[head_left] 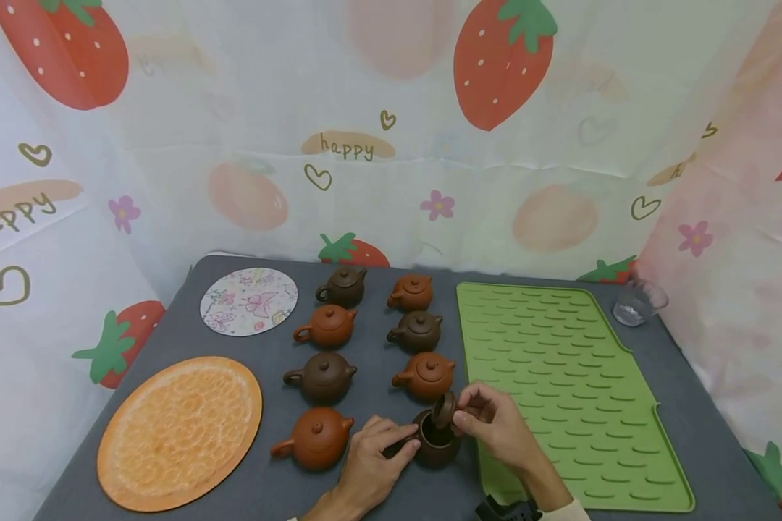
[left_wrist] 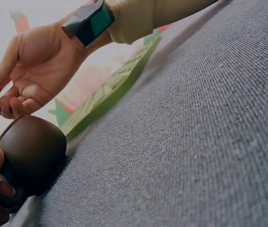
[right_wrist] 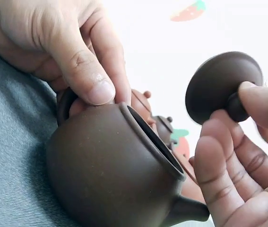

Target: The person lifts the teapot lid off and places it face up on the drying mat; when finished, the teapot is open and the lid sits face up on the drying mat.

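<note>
Dark-brown round clay teapot (right_wrist: 110, 163): left hand (head_left: 373, 457) gripping handle (right_wrist: 65, 105); right hand (head_left: 497, 427), pinching matching disc-shaped lid (right_wrist: 214, 84), should be clearing rim (right_wrist: 145, 140).

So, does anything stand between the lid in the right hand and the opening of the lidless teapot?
Nothing visible does. The right hand pinches the tilted lid by its knob, apart from the teapot, and the opening is uncovered. The left hand holds the handle, beside the opening, not across it.

l hand (head_left: 373, 457) low, gripping, r hand (head_left: 497, 420) raised, pinching, close tog.
</note>
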`<state>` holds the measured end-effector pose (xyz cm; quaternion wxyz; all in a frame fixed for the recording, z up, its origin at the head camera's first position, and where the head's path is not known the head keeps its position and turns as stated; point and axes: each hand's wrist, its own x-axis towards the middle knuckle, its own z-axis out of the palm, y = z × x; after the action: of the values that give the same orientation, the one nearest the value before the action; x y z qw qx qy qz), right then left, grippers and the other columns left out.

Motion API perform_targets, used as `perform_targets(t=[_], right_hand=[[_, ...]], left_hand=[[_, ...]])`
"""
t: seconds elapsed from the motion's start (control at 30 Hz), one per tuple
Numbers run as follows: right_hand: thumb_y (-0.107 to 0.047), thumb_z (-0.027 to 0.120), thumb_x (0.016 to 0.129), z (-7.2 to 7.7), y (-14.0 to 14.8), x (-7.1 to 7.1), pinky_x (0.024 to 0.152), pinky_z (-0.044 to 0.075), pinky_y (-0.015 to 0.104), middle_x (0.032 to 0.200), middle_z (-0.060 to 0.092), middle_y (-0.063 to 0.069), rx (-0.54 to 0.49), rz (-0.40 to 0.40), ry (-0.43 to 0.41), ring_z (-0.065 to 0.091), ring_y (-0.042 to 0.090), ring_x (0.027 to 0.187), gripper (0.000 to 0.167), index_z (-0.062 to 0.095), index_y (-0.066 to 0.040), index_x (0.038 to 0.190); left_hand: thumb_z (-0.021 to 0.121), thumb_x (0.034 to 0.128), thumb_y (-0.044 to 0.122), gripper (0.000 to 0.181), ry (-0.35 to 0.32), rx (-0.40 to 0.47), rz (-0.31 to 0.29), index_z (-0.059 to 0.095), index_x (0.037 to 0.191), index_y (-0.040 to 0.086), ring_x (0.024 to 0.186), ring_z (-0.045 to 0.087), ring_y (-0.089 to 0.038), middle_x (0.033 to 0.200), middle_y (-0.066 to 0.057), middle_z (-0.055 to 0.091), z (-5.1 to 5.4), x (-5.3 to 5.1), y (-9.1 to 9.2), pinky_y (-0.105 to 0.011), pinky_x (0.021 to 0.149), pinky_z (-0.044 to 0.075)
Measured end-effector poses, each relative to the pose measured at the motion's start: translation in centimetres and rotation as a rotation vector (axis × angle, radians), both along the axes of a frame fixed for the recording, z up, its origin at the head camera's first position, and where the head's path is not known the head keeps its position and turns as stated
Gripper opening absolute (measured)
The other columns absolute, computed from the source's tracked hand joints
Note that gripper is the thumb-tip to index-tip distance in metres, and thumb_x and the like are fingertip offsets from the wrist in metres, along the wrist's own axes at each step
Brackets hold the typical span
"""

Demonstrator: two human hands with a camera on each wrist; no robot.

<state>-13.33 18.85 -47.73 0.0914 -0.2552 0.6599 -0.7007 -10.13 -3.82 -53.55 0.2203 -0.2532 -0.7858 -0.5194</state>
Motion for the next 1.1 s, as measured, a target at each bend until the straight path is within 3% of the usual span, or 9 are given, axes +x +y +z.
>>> perform_targets(t=[0.1, 0.2, 0.3, 0.5, 0.6, 0.8, 1.1], right_hand=[[0.008, 0.052, 0.096, -0.2, 0.2, 0.0, 0.071, 0.054, 0.038, 0.096, 0.062, 0.015, -0.114, 0.072, -0.024, 0.065, 0.021, 0.083, 0.031, 0.04, 0.014, 0.124], [0.008, 0.049, 0.098, -0.4, 0.2, -0.1, 0.074, 0.054, 0.036, 0.103, 0.062, 0.014, -0.19, 0.134, -0.031, 0.065, 0.02, 0.087, 0.048, 0.032, 0.009, 0.143], [0.008, 0.046, 0.099, -0.4, 0.2, 0.0, 0.074, 0.054, 0.034, 0.108, 0.062, 0.013, -0.259, 0.179, -0.049, 0.064, 0.018, 0.087, 0.048, 0.034, 0.005, 0.146], [0.001, 0.036, 0.104, -0.1, 0.3, 0.6, 0.075, 0.052, 0.032, 0.109, 0.06, 0.013, -0.415, 0.245, -0.199, 0.062, 0.019, 0.085, 0.038, 0.041, 0.002, 0.141], [-0.002, 0.036, 0.105, 0.2, 0.3, 0.8, 0.074, 0.051, 0.032, 0.108, 0.06, 0.014, -0.444, 0.231, -0.233, 0.061, 0.02, 0.083, 0.034, 0.043, 0.001, 0.138], [0.002, 0.047, 0.101, 0.6, 0.6, 1.1, 0.072, 0.053, 0.032, 0.104, 0.065, 0.014, -0.403, 0.14, -0.238, 0.064, 0.021, 0.08, 0.025, 0.049, -0.001, 0.126], [0.012, 0.047, 0.095, 1.2, 1.8, 1.5, 0.083, 0.052, 0.043, 0.114, 0.064, 0.018, -0.332, 0.071, -0.2, 0.067, 0.027, 0.094, 0.035, 0.047, 0.004, 0.129]], left_hand=[[0.078, 0.083, 0.012, 0.021, 0.001, 0.0, 0.002, 0.076, 0.104, 0.011, 0.07, 0.05, -0.004, 0.078, 0.013, 0.059, 0.0, 0.0, 0.0, -0.02, 0.06, 0.042], [0.078, 0.0829, 0.012, 0.021, 0.007, 0.0, 0.003, 0.076, 0.104, 0.011, 0.07, 0.049, -0.004, 0.078, 0.013, 0.059, 0.0, 0.0, 0.0, -0.02, 0.06, 0.041], [0.078, 0.0833, 0.012, 0.021, -0.001, -0.003, 0.002, 0.076, 0.104, 0.012, 0.07, 0.049, -0.004, 0.078, 0.013, 0.059, 0.0, 0.0, 0.0, -0.02, 0.06, 0.041], [0.078, 0.083, 0.011, 0.021, 0.004, 0.004, -0.007, 0.076, 0.104, 0.011, 0.07, 0.051, -0.008, 0.079, 0.012, 0.06, 0.0, 0.0, 0.0, -0.022, 0.06, 0.043], [0.078, 0.0827, 0.01, 0.021, 0.017, 0.013, -0.006, 0.076, 0.104, 0.01, 0.07, 0.052, -0.009, 0.079, 0.011, 0.061, 0.0, 0.0, 0.0, -0.023, 0.061, 0.043], [0.077, 0.084, 0.012, 0.021, 0.015, 0.015, -0.007, 0.076, 0.105, 0.01, 0.071, 0.052, -0.007, 0.08, 0.011, 0.062, 0.0, 0.0, 0.0, -0.02, 0.061, 0.042], [0.076, 0.0847, 0.014, 0.021, -0.01, 0.025, -0.012, 0.076, 0.105, 0.012, 0.069, 0.051, -0.01, 0.08, 0.013, 0.061, 0.1, 0.1, -0.1, -0.021, 0.061, 0.043]])
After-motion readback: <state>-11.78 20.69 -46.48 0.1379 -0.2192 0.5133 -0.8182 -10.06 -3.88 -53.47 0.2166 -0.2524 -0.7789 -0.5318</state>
